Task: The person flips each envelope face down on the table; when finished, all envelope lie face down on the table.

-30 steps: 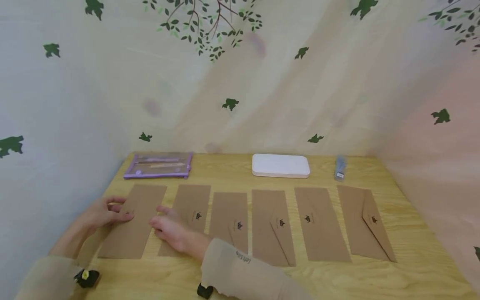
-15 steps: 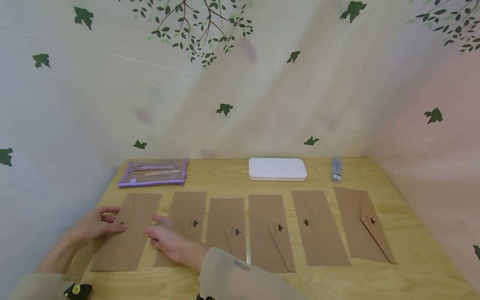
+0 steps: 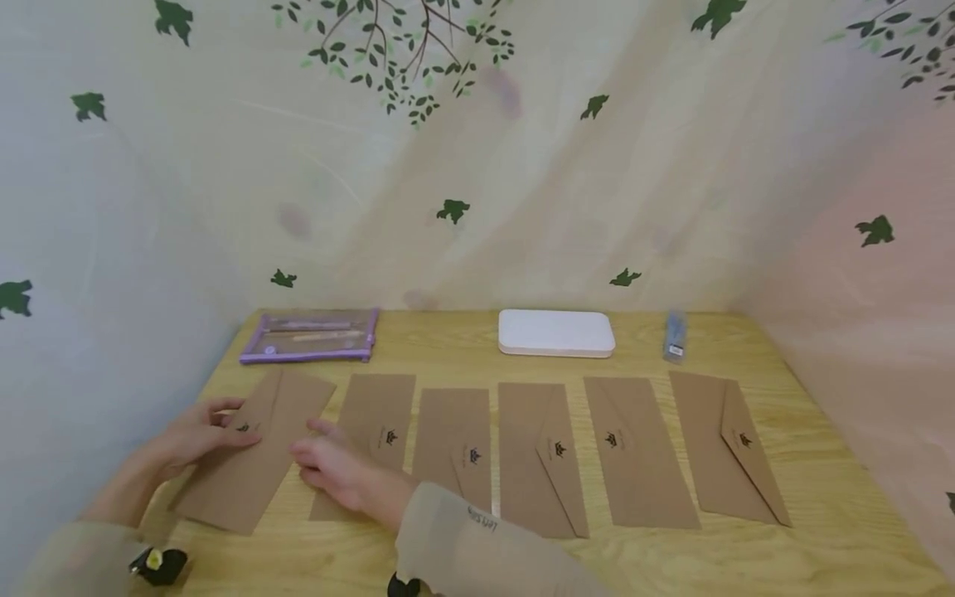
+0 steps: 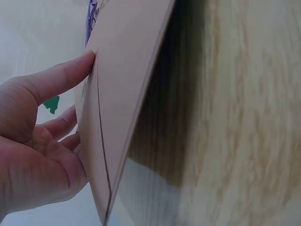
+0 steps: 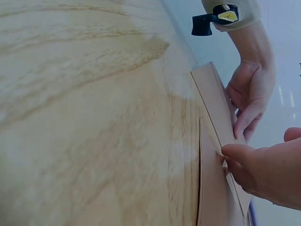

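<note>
At the row's left end, a brown kraft envelope [image 3: 279, 444] with a small crown print is slightly raised and turned askew. My left hand [image 3: 197, 435] pinches it by its left side, the thumb on top and the other fingers behind; the left wrist view shows the envelope [image 4: 120, 89] tilted up off the wood. My right hand [image 3: 339, 468] is at the envelope's right edge with loosely bent fingers, over a second envelope [image 3: 384, 410]. In the right wrist view the thumb of that hand [image 5: 268, 167] meets the raised edge.
More envelopes [image 3: 455, 423] continue the row rightward, several in all, on the wooden table [image 3: 448, 348]. Along the back lie a purple-trimmed clear pencil pouch [image 3: 309, 336], a white flat case [image 3: 555, 332] and a small blue packet [image 3: 675, 337]. Patterned cloth walls enclose the table.
The leftmost envelope has rotated, its near end swinging left and its far end right, and it has lifted a little. Its flap line shows more. Both hands stay about where they were.
</note>
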Demonstrator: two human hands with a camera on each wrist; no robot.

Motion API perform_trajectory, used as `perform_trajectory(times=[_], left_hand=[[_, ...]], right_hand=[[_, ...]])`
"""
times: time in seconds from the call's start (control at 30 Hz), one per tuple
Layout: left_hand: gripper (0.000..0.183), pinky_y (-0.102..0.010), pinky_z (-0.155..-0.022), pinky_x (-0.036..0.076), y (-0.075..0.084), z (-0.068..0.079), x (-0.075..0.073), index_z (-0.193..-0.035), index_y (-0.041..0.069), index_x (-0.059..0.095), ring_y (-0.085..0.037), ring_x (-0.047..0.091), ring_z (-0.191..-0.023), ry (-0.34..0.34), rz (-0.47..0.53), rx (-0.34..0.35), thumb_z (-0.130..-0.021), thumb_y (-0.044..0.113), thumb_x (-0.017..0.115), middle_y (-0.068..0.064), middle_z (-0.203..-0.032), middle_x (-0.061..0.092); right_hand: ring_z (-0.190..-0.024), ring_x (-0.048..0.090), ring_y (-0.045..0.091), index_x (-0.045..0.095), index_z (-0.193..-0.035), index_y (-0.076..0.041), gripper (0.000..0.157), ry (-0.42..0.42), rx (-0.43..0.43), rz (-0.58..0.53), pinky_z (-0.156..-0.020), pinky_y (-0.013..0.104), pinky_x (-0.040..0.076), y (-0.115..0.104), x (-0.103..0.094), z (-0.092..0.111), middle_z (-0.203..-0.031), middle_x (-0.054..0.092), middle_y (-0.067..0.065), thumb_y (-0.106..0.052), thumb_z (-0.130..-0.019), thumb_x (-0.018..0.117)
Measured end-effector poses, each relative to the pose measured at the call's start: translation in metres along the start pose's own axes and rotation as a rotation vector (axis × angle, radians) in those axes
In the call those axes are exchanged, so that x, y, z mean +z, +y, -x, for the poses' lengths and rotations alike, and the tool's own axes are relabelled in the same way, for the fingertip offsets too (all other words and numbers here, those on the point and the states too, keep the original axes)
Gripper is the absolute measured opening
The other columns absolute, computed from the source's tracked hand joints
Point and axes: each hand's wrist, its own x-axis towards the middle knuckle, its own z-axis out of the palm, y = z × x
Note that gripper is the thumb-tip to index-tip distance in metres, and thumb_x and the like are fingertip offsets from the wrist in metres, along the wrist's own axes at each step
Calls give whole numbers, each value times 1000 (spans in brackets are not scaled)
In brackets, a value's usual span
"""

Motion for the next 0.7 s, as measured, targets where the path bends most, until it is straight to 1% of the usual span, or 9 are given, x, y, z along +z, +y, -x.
perform_trajectory(times=[0.13, 0.2, 0.37, 0.47, 0.57, 0.7], left_hand=[[80, -40, -77, 59, 3, 8, -6, -148, -16, 22, -23, 66, -92, -14, 37, -1, -96, 20, 71, -17, -114, 62], [79, -41, -78, 59, 7, 13, -10, -148, -15, 22, -23, 66, -93, -20, 42, 0, -97, 21, 70, -16, -115, 61], [81, -43, -78, 60, 19, 23, -18, -150, -15, 17, -22, 66, -95, -33, 22, 3, -99, 23, 67, -19, -123, 58], [80, -44, -77, 60, 27, 26, -19, -151, -14, 17, -22, 66, -96, -37, 15, 16, -100, 23, 66, -19, -124, 58], [75, -44, -77, 61, 34, 29, -17, -151, -13, 20, -23, 67, -97, -36, 10, 35, -101, 22, 64, -19, -124, 59], [72, -44, -78, 61, 42, 31, -15, -150, -14, 23, -24, 67, -98, -39, 2, 57, -102, 22, 63, -20, -125, 60]], right_hand=[[-134, 46, 47, 37, -153, 2, 69, -4, 17, -7, -113, 63, 33, -5, -2, 0, -135, 53, 36, 5, -87, 58], [-132, 49, 46, 38, -153, 0, 69, -7, 26, 2, -111, 64, 35, -6, -3, 1, -133, 55, 35, 4, -87, 59], [-126, 54, 44, 40, -153, -5, 67, -46, 42, 43, -107, 64, 41, -13, -5, 8, -133, 57, 27, 0, -89, 61], [-127, 53, 43, 39, -153, -5, 67, -78, 39, 53, -106, 63, 42, -16, -6, 9, -139, 55, 24, -1, -90, 60], [-128, 53, 41, 39, -153, -5, 66, -98, 36, 58, -105, 63, 43, -17, -6, 9, -144, 52, 22, -1, -91, 60], [-128, 53, 40, 42, -152, -3, 63, -115, 34, 60, -104, 65, 44, -17, -7, 10, -148, 49, 17, -1, -91, 59]])
